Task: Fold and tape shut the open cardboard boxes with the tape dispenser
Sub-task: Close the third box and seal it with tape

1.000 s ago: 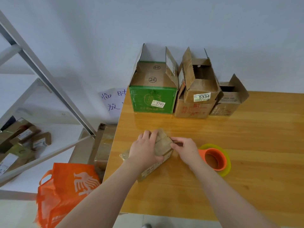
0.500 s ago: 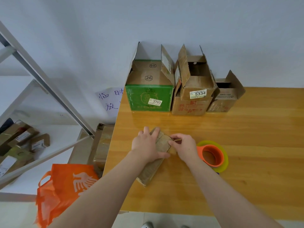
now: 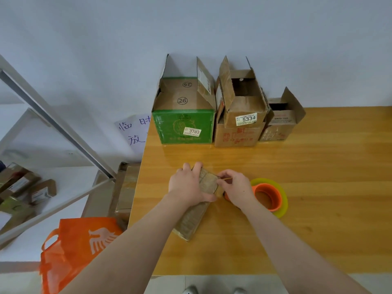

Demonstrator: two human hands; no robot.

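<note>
A small brown cardboard box (image 3: 194,217) lies on the wooden table (image 3: 318,209), its long side running toward me. My left hand (image 3: 187,185) grips its far end, fingers over the top and thumb along the right side. My right hand (image 3: 236,188) pinches the edge of a flap or tape at the box's far right corner. Just right of that hand lies the orange tape dispenser (image 3: 269,197) with a yellowish tape roll. Three open boxes stand at the back: a green one (image 3: 183,126), a brown one labelled 5334 (image 3: 239,124), and a smaller one (image 3: 280,122).
Left of the table stand a white metal shelf (image 3: 53,128) with small parcels, cartons on the floor (image 3: 125,194), and an orange bag (image 3: 80,249). A handwritten paper sign (image 3: 134,132) hangs on the wall. Bare wood stretches to the right of the dispenser.
The small box has turned from slanting sideways to lying lengthwise toward me. Both hands have stayed on its far end, and the dispenser has not moved.
</note>
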